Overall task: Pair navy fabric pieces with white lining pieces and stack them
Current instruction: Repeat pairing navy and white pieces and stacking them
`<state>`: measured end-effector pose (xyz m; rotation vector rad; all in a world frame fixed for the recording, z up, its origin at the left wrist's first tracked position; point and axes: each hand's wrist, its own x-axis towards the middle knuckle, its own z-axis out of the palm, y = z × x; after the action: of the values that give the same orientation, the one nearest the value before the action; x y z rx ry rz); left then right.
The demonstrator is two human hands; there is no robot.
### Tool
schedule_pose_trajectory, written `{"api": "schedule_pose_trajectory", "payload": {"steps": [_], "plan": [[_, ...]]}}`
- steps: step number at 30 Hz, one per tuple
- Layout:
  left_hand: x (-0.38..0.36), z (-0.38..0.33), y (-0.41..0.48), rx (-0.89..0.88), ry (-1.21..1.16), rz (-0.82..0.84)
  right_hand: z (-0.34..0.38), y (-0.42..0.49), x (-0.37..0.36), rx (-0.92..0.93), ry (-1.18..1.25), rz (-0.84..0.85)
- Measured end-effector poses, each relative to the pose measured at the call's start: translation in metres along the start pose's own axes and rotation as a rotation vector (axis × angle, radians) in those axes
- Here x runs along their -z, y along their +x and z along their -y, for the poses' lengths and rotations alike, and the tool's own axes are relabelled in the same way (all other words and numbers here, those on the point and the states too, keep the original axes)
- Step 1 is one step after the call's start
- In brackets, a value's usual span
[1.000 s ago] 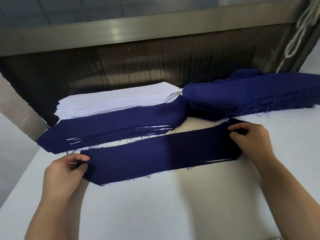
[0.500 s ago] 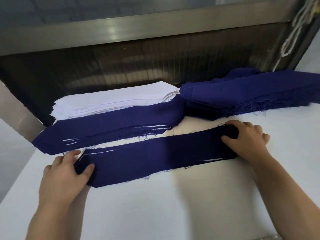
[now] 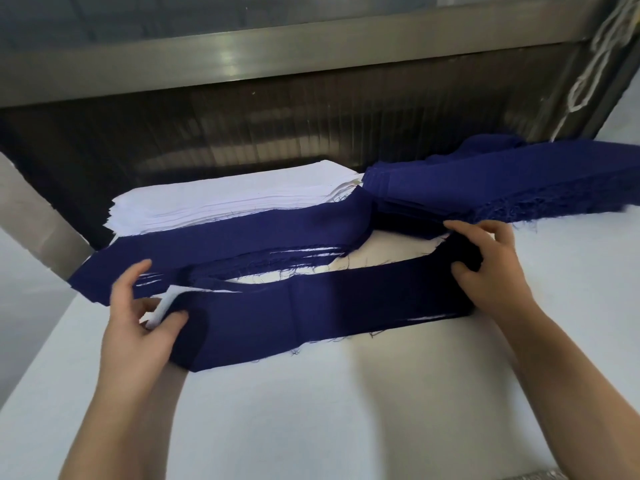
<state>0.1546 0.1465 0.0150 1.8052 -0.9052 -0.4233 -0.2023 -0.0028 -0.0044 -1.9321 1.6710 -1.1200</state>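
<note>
Left hand [image 3: 138,320] held the left end of the navy piece [image 3: 329,306] between thumb and loosely spread fingers, a curl of white lining [image 3: 162,306] showing there. The strip's long axis ran left to right across the worktop [image 3: 346,410], spanning both hands. At its right end my right hand [image 3: 485,271] curled round it. The paired stack [image 3: 225,247] lay just beyond, toward the far edge.
</note>
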Motion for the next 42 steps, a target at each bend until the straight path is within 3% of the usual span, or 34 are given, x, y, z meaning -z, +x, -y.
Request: {"api": "schedule_pose_trajectory", "payload": {"steps": [3,7,17,25,36,40,42], "plan": [[0.002,0.004,0.003,0.115,-0.180,-0.035,-0.001,0.002,0.000,0.003,0.045,-0.024],[0.005,0.012,0.008,0.131,-0.304,-0.043,-0.004,0.004,0.001,-0.017,-0.003,-0.030],[0.002,0.018,0.010,-0.006,-0.059,-0.199,-0.007,0.004,0.002,-0.047,-0.098,-0.067],[-0.001,0.031,0.020,-0.033,-0.004,-0.262,-0.011,0.007,0.002,-0.192,-0.050,-0.114],[-0.003,0.028,0.020,-0.019,0.070,-0.278,-0.011,0.008,0.006,-0.218,-0.082,-0.100],[-0.003,0.030,0.018,-0.048,0.052,-0.256,-0.011,0.007,0.006,-0.198,-0.128,-0.064],[-0.002,0.028,0.015,-0.017,-0.085,-0.243,-0.011,0.007,0.006,-0.196,-0.142,-0.044]]}}
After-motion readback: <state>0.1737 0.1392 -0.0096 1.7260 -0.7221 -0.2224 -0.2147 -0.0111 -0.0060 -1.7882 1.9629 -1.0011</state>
